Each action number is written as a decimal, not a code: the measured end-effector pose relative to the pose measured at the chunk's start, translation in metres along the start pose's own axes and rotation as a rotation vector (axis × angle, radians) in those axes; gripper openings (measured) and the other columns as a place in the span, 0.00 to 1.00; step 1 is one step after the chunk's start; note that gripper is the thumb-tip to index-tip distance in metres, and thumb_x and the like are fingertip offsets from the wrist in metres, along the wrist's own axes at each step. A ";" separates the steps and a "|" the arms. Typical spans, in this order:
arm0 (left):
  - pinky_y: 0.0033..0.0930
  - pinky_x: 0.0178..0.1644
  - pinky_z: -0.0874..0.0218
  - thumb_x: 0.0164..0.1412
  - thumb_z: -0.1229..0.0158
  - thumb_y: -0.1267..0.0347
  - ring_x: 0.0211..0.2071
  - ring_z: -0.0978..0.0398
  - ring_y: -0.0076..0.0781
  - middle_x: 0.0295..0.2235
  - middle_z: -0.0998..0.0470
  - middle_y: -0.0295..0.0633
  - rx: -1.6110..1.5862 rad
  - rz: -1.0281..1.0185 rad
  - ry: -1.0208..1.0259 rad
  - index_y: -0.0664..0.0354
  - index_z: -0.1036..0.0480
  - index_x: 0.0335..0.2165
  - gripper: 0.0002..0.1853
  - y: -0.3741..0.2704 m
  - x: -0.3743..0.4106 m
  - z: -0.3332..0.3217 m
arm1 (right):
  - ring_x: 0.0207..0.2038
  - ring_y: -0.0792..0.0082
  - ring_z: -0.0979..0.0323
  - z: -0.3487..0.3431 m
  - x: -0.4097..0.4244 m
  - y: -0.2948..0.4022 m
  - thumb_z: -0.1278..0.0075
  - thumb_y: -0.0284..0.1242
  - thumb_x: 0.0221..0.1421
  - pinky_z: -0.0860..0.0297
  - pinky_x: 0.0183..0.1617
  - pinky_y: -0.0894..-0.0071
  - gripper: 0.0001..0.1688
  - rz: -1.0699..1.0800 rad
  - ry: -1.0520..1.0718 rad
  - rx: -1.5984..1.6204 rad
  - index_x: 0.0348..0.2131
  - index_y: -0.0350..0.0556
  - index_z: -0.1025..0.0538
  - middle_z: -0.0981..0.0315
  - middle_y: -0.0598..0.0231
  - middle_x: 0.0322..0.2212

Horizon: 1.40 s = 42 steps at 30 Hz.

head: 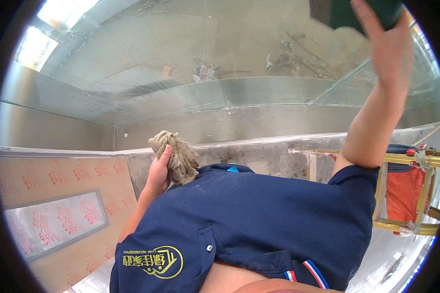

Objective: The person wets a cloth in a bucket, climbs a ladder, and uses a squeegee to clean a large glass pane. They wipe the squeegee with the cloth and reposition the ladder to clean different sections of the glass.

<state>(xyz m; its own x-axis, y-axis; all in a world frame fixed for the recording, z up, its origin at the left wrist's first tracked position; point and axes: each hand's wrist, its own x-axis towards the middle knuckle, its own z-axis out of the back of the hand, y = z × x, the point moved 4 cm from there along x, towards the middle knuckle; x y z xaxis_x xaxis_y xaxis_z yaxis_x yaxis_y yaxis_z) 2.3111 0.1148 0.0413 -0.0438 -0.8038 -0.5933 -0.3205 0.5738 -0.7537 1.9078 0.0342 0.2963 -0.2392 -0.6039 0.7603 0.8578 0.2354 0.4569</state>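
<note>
My left hand (159, 175) is shut on a crumpled grey-beige cloth (176, 157), held at chest height in front of the dark blue shirt. Its thumb lies over the folds. My right hand (390, 47) is stretched out to the upper right and grips a dark green, flat-faced object (366, 14), slightly blurred and cut off by the picture's edge; its exact kind cannot be told. Behind that object is a large glass pane (242, 44), through which scraps and debris show.
A yellow stepladder (421, 194) with red fittings stands at the right, an orange bag (403, 192) beside it. At the lower left is a panel under printed protective film (113, 175). A pale ledge (242, 142) runs below the glass.
</note>
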 end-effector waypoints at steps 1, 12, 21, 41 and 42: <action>0.39 0.48 0.34 0.64 0.54 0.63 0.44 0.28 0.36 0.44 0.28 0.45 -0.017 -0.014 0.003 0.65 0.38 0.50 0.20 0.000 -0.002 0.000 | 0.42 0.58 0.29 0.000 0.005 0.039 0.50 0.24 0.48 0.34 0.45 0.63 0.26 0.065 -0.073 0.114 0.49 0.36 0.32 0.27 0.48 0.40; 0.40 0.48 0.34 0.64 0.53 0.61 0.44 0.28 0.37 0.43 0.28 0.45 -0.094 -0.016 -0.143 0.66 0.37 0.49 0.21 0.034 0.008 0.021 | 0.34 0.57 0.27 -0.255 -0.286 -0.109 0.55 0.23 0.49 0.29 0.35 0.62 0.18 0.321 0.880 0.062 0.42 0.55 0.30 0.29 0.60 0.30; 0.38 0.49 0.35 0.64 0.52 0.63 0.45 0.29 0.35 0.45 0.30 0.44 -0.159 -0.015 -0.241 0.64 0.39 0.51 0.22 0.044 0.010 0.035 | 0.35 0.55 0.27 -0.303 -0.350 -0.198 0.56 0.20 0.49 0.30 0.37 0.59 0.19 0.253 1.129 -0.126 0.42 0.55 0.30 0.28 0.61 0.32; 0.37 0.48 0.35 0.63 0.50 0.63 0.44 0.28 0.35 0.43 0.29 0.43 -0.282 -0.005 -0.116 0.64 0.39 0.51 0.22 0.066 0.041 0.056 | 0.37 0.48 0.28 -0.239 -0.144 -0.016 0.57 0.19 0.49 0.31 0.39 0.54 0.21 0.262 0.661 0.089 0.44 0.51 0.30 0.28 0.50 0.35; 0.36 0.49 0.35 0.62 0.49 0.63 0.44 0.29 0.33 0.44 0.29 0.42 -0.295 0.014 -0.113 0.63 0.39 0.51 0.22 0.071 0.044 0.060 | 0.38 0.51 0.28 -0.268 -0.181 -0.033 0.58 0.19 0.49 0.30 0.39 0.56 0.20 0.290 0.709 0.081 0.44 0.52 0.30 0.28 0.53 0.36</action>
<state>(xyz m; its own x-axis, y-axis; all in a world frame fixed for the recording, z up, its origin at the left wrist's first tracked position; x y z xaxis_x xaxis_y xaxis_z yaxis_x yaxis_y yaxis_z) 2.3437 0.1290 -0.0553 0.0497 -0.7644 -0.6428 -0.5817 0.5010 -0.6408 2.0450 -0.0681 0.0201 0.3622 -0.8470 0.3892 0.7991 0.4971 0.3381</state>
